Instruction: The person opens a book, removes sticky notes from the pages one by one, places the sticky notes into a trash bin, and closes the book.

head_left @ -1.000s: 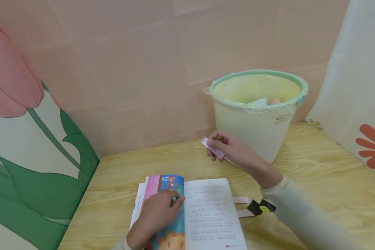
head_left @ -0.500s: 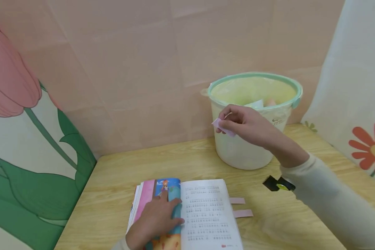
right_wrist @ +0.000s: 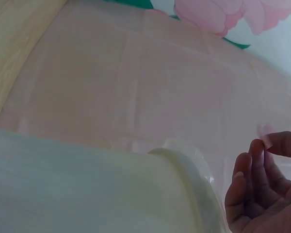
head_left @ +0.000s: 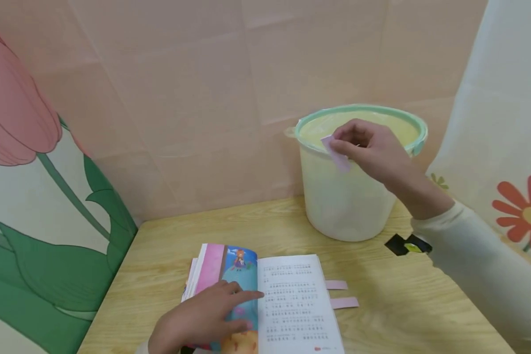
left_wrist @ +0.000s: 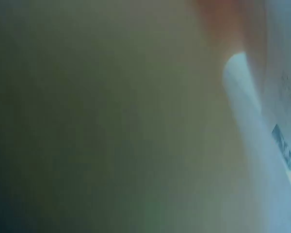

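Right hand: the right hand is raised over the near rim of the bin, fingers curled, grip pinched on a pink paper strip.
Pink paper strip: small and pale pink, it hangs tilted from the fingertips, its lower end in front of the bin's outer wall, its upper end at rim height; in the right wrist view only a faint corner shows above the fingertips.
Bin: the bin is pale, translucent, with a mint-green rim and a yellowish liner; it stands on the desk at the back, against the pink wall.
Left hand: the left hand lies flat on the left page of the open book, fingers straight and spread, grip apart, holding nothing; the index finger points toward the spine.
Open book: the open book lies at the near edge of the desk, illustrated colour page on the left, printed text page on the right.
Spare strips: two more pink strips lie on the desk, just beside the book's right edge, one behind the other.
Desk: light wood grain desk.
Wrist device: a black-and-yellow wrist device sits at the cuff of the cream sleeve.
Left wrist view: too blurred to read beyond a pale page edge.
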A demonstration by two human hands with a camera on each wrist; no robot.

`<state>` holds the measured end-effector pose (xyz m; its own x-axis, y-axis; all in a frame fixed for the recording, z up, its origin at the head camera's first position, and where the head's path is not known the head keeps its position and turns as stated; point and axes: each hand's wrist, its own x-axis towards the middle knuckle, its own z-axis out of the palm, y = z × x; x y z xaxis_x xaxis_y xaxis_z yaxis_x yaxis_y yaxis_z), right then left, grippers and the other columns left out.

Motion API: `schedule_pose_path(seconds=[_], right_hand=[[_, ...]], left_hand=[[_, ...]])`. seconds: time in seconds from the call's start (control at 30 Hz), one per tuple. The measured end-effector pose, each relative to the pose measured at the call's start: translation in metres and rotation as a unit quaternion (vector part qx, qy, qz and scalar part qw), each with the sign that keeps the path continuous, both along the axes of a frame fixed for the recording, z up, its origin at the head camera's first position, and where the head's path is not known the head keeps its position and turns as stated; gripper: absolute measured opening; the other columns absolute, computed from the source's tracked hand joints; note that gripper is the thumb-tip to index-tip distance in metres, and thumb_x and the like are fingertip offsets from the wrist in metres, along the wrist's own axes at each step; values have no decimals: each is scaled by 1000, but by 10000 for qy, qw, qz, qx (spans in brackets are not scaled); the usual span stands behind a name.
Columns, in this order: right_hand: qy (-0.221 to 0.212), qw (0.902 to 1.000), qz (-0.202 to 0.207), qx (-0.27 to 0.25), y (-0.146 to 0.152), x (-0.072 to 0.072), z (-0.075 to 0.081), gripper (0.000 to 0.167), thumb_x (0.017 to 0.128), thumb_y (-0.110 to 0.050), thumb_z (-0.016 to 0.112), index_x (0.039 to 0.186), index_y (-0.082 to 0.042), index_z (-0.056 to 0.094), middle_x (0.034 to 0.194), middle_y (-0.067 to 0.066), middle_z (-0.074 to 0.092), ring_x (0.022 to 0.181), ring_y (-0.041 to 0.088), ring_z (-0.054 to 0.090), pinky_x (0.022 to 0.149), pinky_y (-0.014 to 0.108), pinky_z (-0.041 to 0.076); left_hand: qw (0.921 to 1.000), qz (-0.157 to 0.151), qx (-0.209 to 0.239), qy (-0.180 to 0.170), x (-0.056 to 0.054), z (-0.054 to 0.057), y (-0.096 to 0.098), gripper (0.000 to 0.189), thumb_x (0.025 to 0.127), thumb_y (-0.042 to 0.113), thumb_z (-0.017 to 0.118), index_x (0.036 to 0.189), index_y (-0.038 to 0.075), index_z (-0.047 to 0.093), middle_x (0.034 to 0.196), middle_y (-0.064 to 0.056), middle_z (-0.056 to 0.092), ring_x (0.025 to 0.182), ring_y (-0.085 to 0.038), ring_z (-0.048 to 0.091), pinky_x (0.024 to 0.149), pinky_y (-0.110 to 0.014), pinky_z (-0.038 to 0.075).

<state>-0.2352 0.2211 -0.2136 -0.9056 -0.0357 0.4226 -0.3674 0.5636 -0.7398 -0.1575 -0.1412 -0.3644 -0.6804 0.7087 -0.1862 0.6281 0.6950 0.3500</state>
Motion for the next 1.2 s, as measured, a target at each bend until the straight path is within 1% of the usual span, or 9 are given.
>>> schedule_pose_path(seconds=[0.17, 0.37, 0.5, 0.6, 0.7, 0.9, 1.0, 1.1, 1.2], right_hand=[[52, 9997, -201, -107, 11, -7, 8, 25, 93, -37, 69, 107, -17, 66, 88, -18, 69, 82, 5, 62, 66, 22, 48], [-19, 9969, -669, 407, 23, -21, 24, 24, 92, -43, 68, 105, -24, 64, 97, -18, 62, 91, 6, 58, 68, 19, 46], [-110, 9942, -833, 668, 30, -32, 39, 25, 93, -45, 66, 108, -25, 63, 106, -13, 59, 96, 8, 55, 73, 21, 46], [-87, 9932, -837, 808, 37, -40, 48, 24, 95, -42, 64, 110, -23, 62, 105, -12, 60, 91, 6, 58, 71, 20, 48], [-143, 9915, -887, 936, 46, -48, 52, 24, 96, -39, 64, 111, -20, 62, 102, -11, 60, 83, 3, 61, 65, 17, 49], [-299, 9811, -965, 1648, 63, -64, 45, 29, 96, -34, 63, 112, -9, 64, 102, -1, 62, 76, 0, 59, 60, 20, 49], [-429, 9750, -880, 1996, 71, -73, 37, 29, 97, -34, 62, 110, -8, 64, 103, 7, 65, 78, 8, 60, 59, 25, 49], [-591, 9714, -836, 2144, 78, -82, 30, 30, 97, -33, 61, 110, -7, 63, 105, 13, 66, 85, 20, 62, 60, 29, 49], [-714, 9697, -831, 2182, 84, -88, 23, 30, 97, -32, 61, 111, -5, 63, 106, 15, 66, 88, 26, 63, 62, 31, 48]], left_hand=[[9996, -43, -151, -241, 2, 3, -1, 52, 93, 52, 63, 143, 41, 50, 111, 13, 62, 89, 0, 51, 80, -24, 50], [9992, -107, -383, -76, -2, -5, 5, 52, 93, 51, 63, 142, 37, 53, 105, 8, 55, 83, -1, 45, 76, -20, 47], [9979, 201, -580, -205, -1, -11, 8, 52, 90, 51, 67, 138, 36, 57, 104, 4, 53, 76, -3, 47, 72, -20, 46], [9960, 473, -686, -327, 1, -13, 11, 52, 87, 50, 70, 136, 37, 58, 103, 3, 53, 72, -6, 48, 70, -22, 47], [9950, 558, -777, -299, 0, -16, 15, 51, 86, 49, 72, 134, 39, 59, 104, 1, 55, 72, -9, 49, 70, -24, 48], [9916, 823, -1000, -35, 2, -25, 29, 46, 84, 47, 74, 128, 42, 61, 120, -13, 57, 81, -19, 52, 78, -36, 53], [9902, 908, -1039, 233, 5, -30, 33, 50, 82, 49, 75, 129, 40, 61, 122, -15, 57, 85, -22, 53, 80, -40, 53], [9895, 903, -1015, 499, 7, -33, 38, 53, 80, 52, 76, 130, 37, 61, 126, -19, 57, 87, -25, 57, 81, -43, 55], [9882, 833, -1057, 728, 8, -38, 43, 56, 79, 53, 76, 130, 34, 62, 131, -21, 56, 88, -27, 61, 82, -43, 56]])
